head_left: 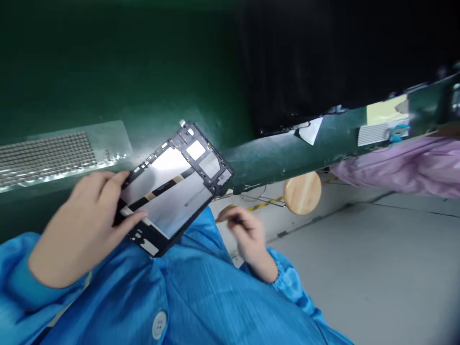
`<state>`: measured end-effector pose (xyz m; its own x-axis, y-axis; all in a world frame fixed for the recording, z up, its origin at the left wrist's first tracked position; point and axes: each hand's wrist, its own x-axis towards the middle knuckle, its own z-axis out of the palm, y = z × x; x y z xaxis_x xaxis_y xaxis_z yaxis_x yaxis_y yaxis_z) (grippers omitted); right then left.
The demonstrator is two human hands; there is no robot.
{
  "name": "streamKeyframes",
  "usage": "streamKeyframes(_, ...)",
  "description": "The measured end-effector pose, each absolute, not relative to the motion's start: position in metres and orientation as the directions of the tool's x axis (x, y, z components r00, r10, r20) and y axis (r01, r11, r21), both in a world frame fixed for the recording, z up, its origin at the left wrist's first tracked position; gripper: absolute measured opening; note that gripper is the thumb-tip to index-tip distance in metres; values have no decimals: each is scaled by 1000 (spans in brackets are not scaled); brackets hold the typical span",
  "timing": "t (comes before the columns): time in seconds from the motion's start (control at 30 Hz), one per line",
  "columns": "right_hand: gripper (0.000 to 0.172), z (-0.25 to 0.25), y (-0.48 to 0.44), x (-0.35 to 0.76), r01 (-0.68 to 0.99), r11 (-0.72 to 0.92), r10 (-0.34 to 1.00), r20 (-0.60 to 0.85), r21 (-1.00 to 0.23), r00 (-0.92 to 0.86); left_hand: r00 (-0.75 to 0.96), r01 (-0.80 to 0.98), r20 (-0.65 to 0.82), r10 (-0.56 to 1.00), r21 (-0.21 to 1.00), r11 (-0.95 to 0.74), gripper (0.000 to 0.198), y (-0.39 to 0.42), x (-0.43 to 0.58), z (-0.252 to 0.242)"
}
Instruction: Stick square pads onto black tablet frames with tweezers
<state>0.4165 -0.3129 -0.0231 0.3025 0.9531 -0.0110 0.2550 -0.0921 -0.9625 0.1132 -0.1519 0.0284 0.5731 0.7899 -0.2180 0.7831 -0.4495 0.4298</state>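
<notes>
An opened flat device (196,191) with a black frame, silvery inner panels and a dark strip across them is tilted over the front edge of the green table. My left hand (89,225) grips its lower left end, thumb on top and fingers at the far edge. To the right of the device, apart from it, my right hand (246,235) is in the air with its fingers curled together. It is blurred, and whatever may be between its fingertips is too small to name.
A clear sheet with rows of small dark pieces (46,155) lies on the green table (161,72) at left. Black material (323,57) covers the back right. Beyond the edge are a round wooden stool (302,192) and a person's pink sleeve (402,165).
</notes>
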Motion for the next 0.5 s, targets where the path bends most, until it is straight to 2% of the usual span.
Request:
streamKeyframes(0.03,8,-20,-317,407,240,-123,974,-71,-963,215,582,769,-197,789,450,-454,83,-160,119,30)
streamKeyframes(0.1,31,-16,-322,389,209,-142,983,-113,-967,145,592,736,-140,794,496,-461,64,-177,130,30)
streamKeyframes(0.13,37,-15,-322,381,194,-133,981,-101,-972,167,594,721,-110,797,512,-466,59,-184,136,28)
streamKeyframes(0.23,40,-12,-314,367,160,-109,960,-63,-981,273,556,696,-27,831,561,-448,56,-193,144,22)
streamKeyframes(0.33,45,-6,-304,368,173,-139,985,-118,-975,127,485,689,11,875,611,-390,55,-185,136,21)
streamKeyframes(0.43,23,6,-295,383,231,-182,980,-194,-956,-31,468,677,-32,883,656,-335,42,-164,115,24)
streamKeyframes(0.5,37,12,-292,400,236,-194,981,-193,-952,30,507,658,-87,858,681,-320,37,-148,101,27)
